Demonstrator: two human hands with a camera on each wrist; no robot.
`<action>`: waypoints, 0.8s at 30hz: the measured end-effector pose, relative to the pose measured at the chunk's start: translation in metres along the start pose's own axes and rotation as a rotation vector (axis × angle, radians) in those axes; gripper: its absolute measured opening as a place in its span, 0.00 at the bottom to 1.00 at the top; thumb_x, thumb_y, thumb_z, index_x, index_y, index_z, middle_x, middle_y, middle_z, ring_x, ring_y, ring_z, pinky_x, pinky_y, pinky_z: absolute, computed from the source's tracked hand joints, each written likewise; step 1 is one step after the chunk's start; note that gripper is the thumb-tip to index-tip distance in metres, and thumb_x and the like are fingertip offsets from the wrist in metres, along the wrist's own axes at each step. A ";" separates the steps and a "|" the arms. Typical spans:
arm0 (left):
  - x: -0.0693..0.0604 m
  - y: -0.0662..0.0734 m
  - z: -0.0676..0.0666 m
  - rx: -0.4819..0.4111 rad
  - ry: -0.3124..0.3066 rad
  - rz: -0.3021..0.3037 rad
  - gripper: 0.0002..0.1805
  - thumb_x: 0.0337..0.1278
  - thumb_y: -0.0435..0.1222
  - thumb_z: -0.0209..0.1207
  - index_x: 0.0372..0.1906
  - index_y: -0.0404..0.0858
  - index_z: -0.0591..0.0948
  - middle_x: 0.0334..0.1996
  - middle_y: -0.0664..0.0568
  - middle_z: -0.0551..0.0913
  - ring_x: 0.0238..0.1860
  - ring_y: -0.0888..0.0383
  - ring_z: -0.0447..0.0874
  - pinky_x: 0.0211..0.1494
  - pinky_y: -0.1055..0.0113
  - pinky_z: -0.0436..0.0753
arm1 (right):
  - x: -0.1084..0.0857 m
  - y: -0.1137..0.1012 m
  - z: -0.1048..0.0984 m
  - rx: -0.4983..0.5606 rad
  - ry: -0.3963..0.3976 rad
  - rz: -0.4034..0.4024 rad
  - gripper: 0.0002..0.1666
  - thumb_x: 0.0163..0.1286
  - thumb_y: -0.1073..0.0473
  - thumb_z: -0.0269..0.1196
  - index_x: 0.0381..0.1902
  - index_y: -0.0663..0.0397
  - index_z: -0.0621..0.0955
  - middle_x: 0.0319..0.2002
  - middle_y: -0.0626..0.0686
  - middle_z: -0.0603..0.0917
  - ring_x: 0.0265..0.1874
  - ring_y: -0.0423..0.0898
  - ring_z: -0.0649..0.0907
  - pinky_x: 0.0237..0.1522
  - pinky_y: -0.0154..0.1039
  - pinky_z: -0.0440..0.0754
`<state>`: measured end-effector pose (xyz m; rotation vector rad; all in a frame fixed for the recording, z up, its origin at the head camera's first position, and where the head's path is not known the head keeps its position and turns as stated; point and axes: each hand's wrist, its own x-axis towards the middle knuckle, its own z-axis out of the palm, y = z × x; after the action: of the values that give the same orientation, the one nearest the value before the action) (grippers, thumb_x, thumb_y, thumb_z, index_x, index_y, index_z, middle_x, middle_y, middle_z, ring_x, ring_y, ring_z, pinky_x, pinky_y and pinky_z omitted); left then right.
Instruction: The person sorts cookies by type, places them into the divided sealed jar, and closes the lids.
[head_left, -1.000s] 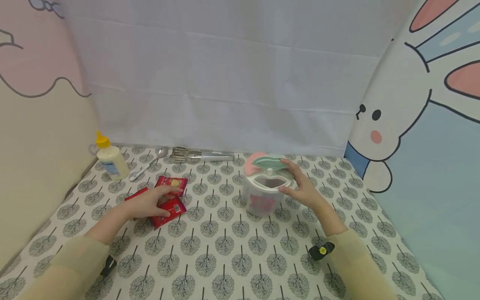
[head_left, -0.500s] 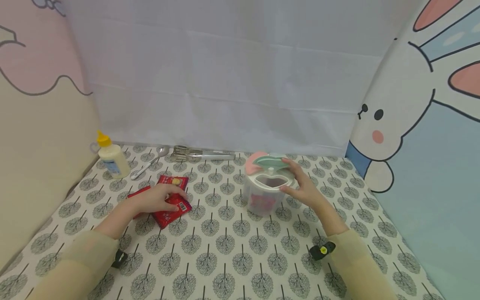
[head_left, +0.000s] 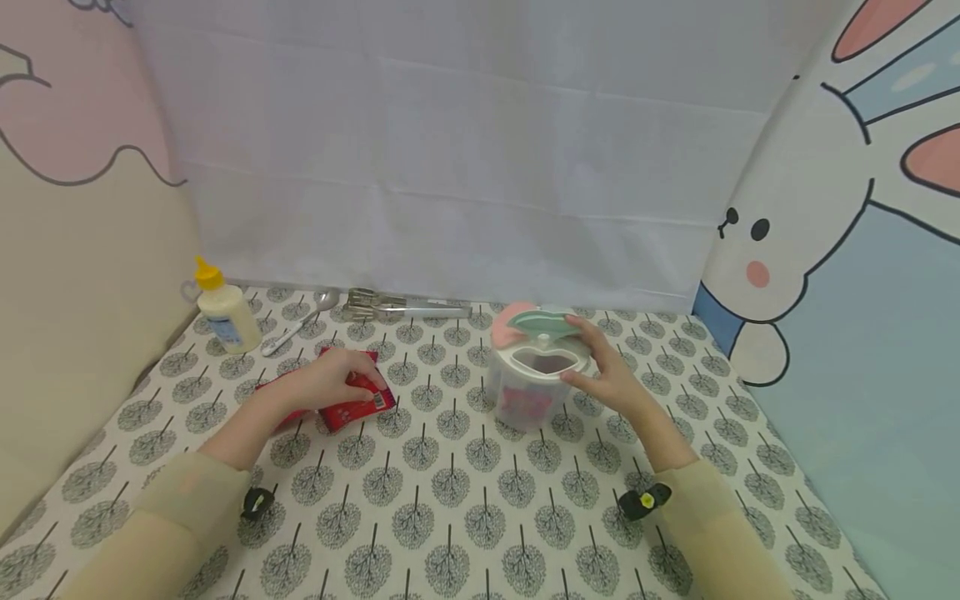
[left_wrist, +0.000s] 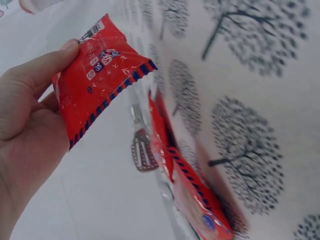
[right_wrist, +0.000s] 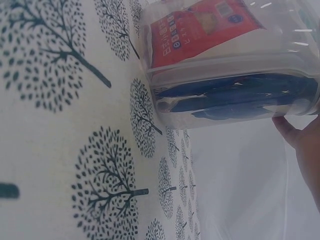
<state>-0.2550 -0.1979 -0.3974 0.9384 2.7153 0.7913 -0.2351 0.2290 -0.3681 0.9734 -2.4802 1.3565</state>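
My left hand (head_left: pixel 330 383) pinches a red packet (left_wrist: pixel 97 70) between thumb and fingers, off the cloth in the left wrist view. Other red packets (left_wrist: pixel 192 192) lie on the cloth beneath it. At centre right stands a clear container (head_left: pixel 525 404) with a pink and white top; its green lid (head_left: pixel 546 323) is raised over an opening. My right hand (head_left: pixel 611 379) has its fingers at that lid and its thumb at the container's rim. Through the container's wall, the right wrist view shows a red packet (right_wrist: pixel 200 30) and dark blue items (right_wrist: pixel 235 97) in separate sections.
A cream bottle with a yellow cap (head_left: pixel 232 321) stands at the back left. Beside it lies a spoon (head_left: pixel 300 323), and metal tongs (head_left: pixel 420 312) lie along the back edge. A white curtain hangs behind the patterned tablecloth (head_left: pixel 450 500).
My left hand has moved slightly right and up from the pile, and the barcoded red packet has come along in its fingers. The right hand and the container stay where they were.
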 end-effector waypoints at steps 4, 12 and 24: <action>0.004 0.013 -0.007 -0.015 0.039 -0.033 0.11 0.54 0.33 0.64 0.43 0.48 0.85 0.51 0.49 0.80 0.50 0.49 0.79 0.50 0.56 0.82 | 0.000 0.000 0.000 -0.007 0.003 0.009 0.46 0.54 0.72 0.63 0.68 0.61 0.54 0.64 0.69 0.64 0.61 0.68 0.67 0.64 0.66 0.61; 0.014 0.041 -0.026 -0.120 0.169 -0.010 0.16 0.56 0.31 0.62 0.49 0.50 0.83 0.57 0.50 0.76 0.56 0.47 0.74 0.51 0.53 0.80 | 0.000 -0.002 0.000 0.014 0.000 0.007 0.46 0.54 0.74 0.63 0.68 0.63 0.54 0.63 0.71 0.65 0.61 0.69 0.67 0.65 0.65 0.60; 0.032 0.087 -0.055 -0.212 0.225 0.183 0.19 0.56 0.27 0.60 0.52 0.45 0.81 0.53 0.53 0.77 0.51 0.56 0.77 0.50 0.64 0.82 | -0.001 -0.001 0.000 0.015 0.004 0.000 0.46 0.54 0.72 0.63 0.68 0.62 0.54 0.64 0.70 0.64 0.62 0.68 0.67 0.65 0.65 0.60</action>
<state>-0.2515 -0.1441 -0.3038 1.1202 2.6806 1.2628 -0.2341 0.2288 -0.3679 0.9724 -2.4703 1.3778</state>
